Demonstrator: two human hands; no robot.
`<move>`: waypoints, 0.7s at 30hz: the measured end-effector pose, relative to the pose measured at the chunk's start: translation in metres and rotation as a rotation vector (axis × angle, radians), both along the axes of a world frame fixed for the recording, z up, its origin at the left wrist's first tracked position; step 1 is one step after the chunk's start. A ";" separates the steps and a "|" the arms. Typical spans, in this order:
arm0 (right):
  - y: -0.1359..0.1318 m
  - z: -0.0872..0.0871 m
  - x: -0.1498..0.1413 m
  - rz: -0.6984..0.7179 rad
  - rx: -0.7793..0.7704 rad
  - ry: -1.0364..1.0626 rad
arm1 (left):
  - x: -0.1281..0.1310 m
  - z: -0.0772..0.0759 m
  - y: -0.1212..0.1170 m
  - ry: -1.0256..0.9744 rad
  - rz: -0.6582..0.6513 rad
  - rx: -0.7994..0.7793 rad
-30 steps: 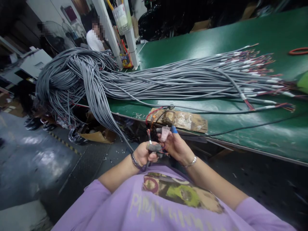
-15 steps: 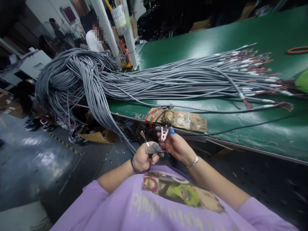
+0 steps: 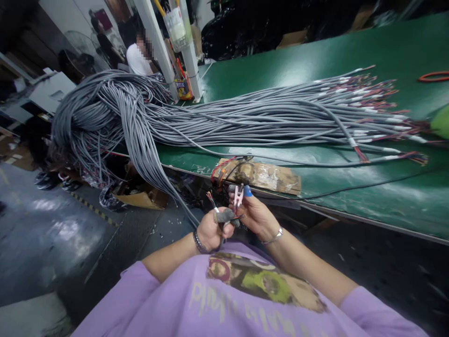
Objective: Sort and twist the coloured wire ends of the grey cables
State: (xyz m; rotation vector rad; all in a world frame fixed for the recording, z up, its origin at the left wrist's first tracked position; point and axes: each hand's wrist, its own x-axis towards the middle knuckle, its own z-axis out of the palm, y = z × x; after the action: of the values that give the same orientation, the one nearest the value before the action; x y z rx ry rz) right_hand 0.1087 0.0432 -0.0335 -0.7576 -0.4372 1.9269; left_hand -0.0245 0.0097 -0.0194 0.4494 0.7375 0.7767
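Note:
My left hand [image 3: 210, 230], with grey coverings on its thumb and a finger, is closed round grey cables near my waist. Thin coloured wires [image 3: 211, 199] fan out above it from a white-wrapped cable end, and darker wires stick out toward the right. Close beside it, my right hand [image 3: 257, 213] pinches a small pink clip [image 3: 238, 196] that looks like a clothes peg. A blue covering sits on that thumb. The clip is upright, just above the wires at the left fingertips. Whether its jaws touch a wire I cannot tell.
A large bundle of grey cables [image 3: 228, 114] with white-banded, stripped ends lies across the green table [image 3: 351, 187]. A stained wooden board [image 3: 273, 177] with leads sits at the table edge. A post [image 3: 191, 70], a cardboard box [image 3: 147, 199] and seated people are leftward.
My right hand has shifted slightly left with the pink clip, closer to the left hand. The left hand has moved a little to the right. In the background, a person has moved.

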 end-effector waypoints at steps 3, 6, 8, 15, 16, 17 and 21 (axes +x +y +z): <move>-0.001 0.001 -0.001 -0.010 0.016 -0.011 | 0.000 0.000 0.000 0.021 0.001 -0.004; -0.003 0.005 -0.003 -0.013 -0.015 0.013 | 0.001 0.001 -0.001 0.037 0.017 0.009; -0.004 0.008 -0.002 -0.004 -0.047 0.040 | 0.001 0.002 -0.003 0.062 0.035 0.037; -0.007 0.012 0.004 -0.006 -0.036 0.031 | 0.002 0.008 -0.014 0.244 0.101 0.221; -0.007 0.012 0.005 -0.017 -0.029 0.019 | 0.002 0.009 -0.014 0.268 0.113 0.245; -0.007 0.013 0.005 -0.024 -0.024 0.008 | 0.002 0.009 -0.015 0.286 0.127 0.262; -0.008 0.017 0.003 -0.052 -0.024 -0.041 | 0.005 0.008 -0.014 0.336 0.183 0.293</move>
State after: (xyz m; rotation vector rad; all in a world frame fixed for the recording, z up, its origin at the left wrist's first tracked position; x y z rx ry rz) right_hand 0.1116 0.0351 -0.0169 -0.8177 -0.4163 1.8743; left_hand -0.0197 -0.0045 -0.0113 0.7983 0.9918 1.0000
